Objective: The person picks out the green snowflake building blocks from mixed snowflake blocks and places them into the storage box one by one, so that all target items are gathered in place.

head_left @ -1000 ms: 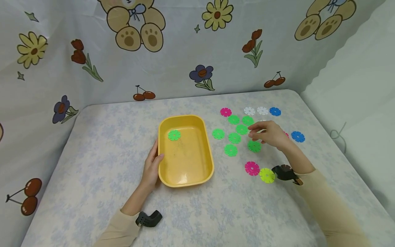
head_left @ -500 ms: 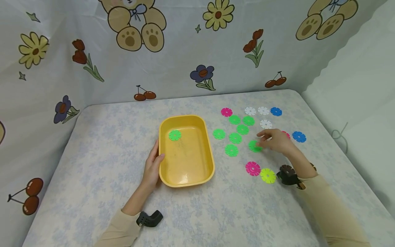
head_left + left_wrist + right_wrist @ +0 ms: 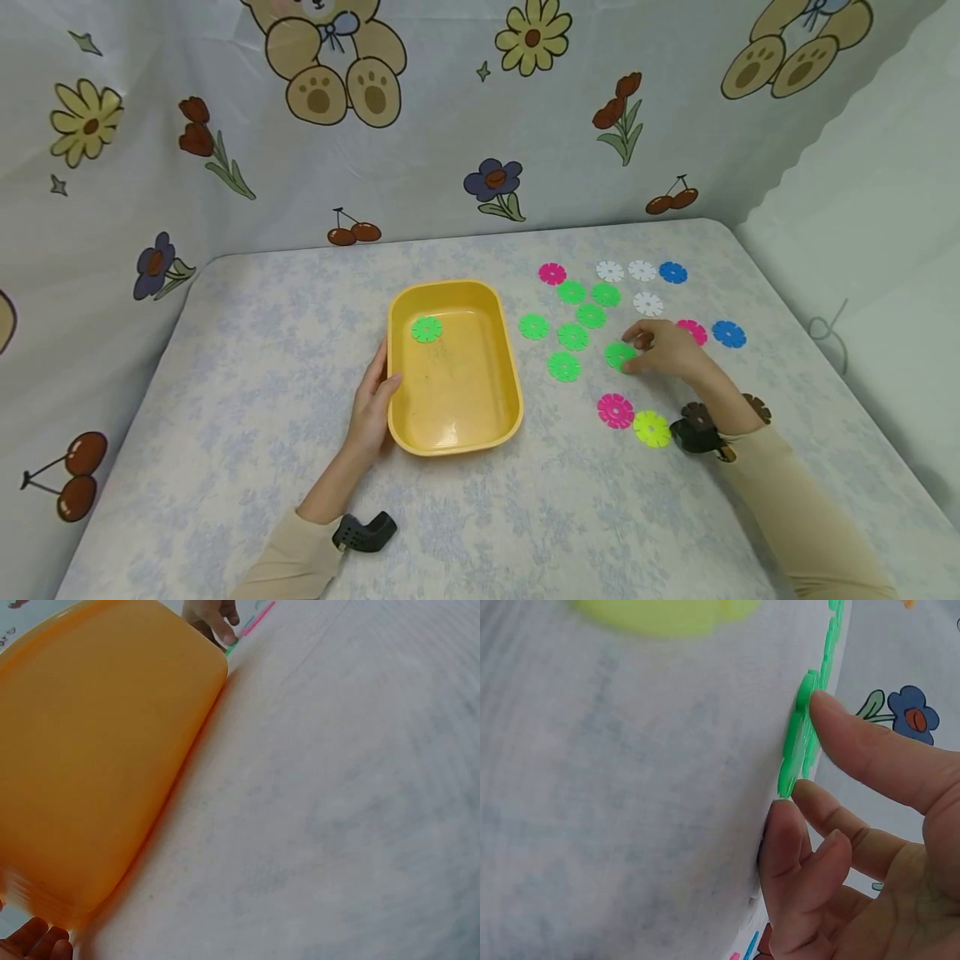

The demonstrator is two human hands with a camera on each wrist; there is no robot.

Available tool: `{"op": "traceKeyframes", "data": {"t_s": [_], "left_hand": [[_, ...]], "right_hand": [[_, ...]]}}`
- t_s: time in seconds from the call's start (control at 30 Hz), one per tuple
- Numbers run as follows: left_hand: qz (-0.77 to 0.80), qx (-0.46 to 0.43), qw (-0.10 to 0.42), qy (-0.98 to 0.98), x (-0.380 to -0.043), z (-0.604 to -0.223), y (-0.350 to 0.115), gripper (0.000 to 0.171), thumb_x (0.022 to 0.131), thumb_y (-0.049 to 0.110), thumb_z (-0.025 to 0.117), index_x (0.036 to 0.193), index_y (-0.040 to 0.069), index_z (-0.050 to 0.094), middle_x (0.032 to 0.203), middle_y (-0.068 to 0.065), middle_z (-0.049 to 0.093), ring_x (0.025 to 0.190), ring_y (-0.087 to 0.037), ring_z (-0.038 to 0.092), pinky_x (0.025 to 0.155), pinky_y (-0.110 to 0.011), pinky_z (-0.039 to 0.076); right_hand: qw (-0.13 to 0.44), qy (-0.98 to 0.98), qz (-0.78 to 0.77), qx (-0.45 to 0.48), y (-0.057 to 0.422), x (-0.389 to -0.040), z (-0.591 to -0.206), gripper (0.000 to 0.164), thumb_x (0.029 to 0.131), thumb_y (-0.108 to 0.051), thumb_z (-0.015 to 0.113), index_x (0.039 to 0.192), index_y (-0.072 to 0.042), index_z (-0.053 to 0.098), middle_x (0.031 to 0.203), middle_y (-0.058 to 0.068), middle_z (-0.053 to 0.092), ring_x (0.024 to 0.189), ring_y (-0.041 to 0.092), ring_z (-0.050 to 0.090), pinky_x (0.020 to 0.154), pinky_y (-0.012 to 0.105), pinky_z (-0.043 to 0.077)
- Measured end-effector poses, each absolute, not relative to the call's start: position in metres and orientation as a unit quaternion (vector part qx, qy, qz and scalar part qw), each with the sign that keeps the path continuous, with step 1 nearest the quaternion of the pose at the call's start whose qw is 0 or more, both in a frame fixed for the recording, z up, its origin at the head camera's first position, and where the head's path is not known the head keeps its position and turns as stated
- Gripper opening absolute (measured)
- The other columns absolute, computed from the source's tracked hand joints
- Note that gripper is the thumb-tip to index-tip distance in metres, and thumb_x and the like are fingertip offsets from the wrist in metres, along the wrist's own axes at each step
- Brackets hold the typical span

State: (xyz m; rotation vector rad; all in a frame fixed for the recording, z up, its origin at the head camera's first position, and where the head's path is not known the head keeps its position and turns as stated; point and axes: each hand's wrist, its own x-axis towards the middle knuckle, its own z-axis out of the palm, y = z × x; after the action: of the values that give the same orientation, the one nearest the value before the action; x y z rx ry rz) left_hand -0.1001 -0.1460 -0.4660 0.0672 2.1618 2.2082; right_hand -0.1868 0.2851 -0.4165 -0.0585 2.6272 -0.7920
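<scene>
My left hand [image 3: 366,410] grips the left wall of a yellow plastic tray [image 3: 453,392], thumb over the rim and fingers outside. In the left wrist view the tray's outer side [image 3: 97,750] fills the left, with my fingertips [image 3: 49,946] at its lower corner. One green notched interlocking disc [image 3: 427,329] lies in the tray. My right hand [image 3: 670,350] is low over the table, thumb and fingertips pinching the edges of another green disc [image 3: 618,356]. In the right wrist view that disc [image 3: 799,735] is seen nearly edge-on between thumb and fingers.
Several green discs [image 3: 573,337] lie between tray and right hand. White discs [image 3: 648,304], blue discs [image 3: 729,334] and pink discs [image 3: 552,273] lie behind; a pink disc [image 3: 616,411] and yellow disc [image 3: 652,428] lie in front. Brown discs [image 3: 757,407] lie around the right wrist.
My right hand has moved back toward me and down, from beside the farther green discs to the nearer one, and its fingers have come to that disc's edges. My left hand stays on the tray.
</scene>
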Motion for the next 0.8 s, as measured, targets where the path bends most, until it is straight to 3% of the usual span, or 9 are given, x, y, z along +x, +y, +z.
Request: {"op": "traceKeyframes", "data": {"t_s": [0.3,0.5,0.8], "left_hand": [[0.719,0.022,0.020,0.695,-0.100,-0.467,-0.146,0.058,0.106,0.018,0.038,0.158,0.023,0.014,0.164,0.008,0.010,0.151,-0.013,0.010,0.106,-0.005,0.029],[0.723,0.026,0.019,0.690,-0.100,-0.467,-0.146,0.058,0.106,0.015,0.037,0.158,0.022,0.013,0.164,0.007,0.009,0.151,-0.014,0.010,0.105,-0.005,0.030],[0.723,0.029,0.024,0.690,-0.100,-0.466,-0.146,0.059,0.106,0.018,0.037,0.159,0.020,0.011,0.164,0.006,0.008,0.152,-0.015,0.010,0.105,-0.005,0.030]], "right_hand": [[0.196,0.943,-0.267,-0.022,0.281,-0.189,-0.420,0.044,0.078,-0.019,0.081,0.110,0.001,0.059,0.099,0.015,0.056,0.091,0.027,0.051,0.074,0.033,0.046],[0.202,0.940,-0.273,-0.042,0.281,-0.188,-0.413,0.034,0.084,-0.013,0.074,0.108,0.001,0.054,0.094,0.014,0.053,0.085,0.026,0.050,0.067,0.030,0.043],[0.222,0.907,-0.349,-0.075,0.283,-0.192,-0.393,0.025,0.093,-0.007,0.064,0.112,0.005,0.054,0.094,0.015,0.055,0.076,0.024,0.069,0.061,0.027,0.051]]}}
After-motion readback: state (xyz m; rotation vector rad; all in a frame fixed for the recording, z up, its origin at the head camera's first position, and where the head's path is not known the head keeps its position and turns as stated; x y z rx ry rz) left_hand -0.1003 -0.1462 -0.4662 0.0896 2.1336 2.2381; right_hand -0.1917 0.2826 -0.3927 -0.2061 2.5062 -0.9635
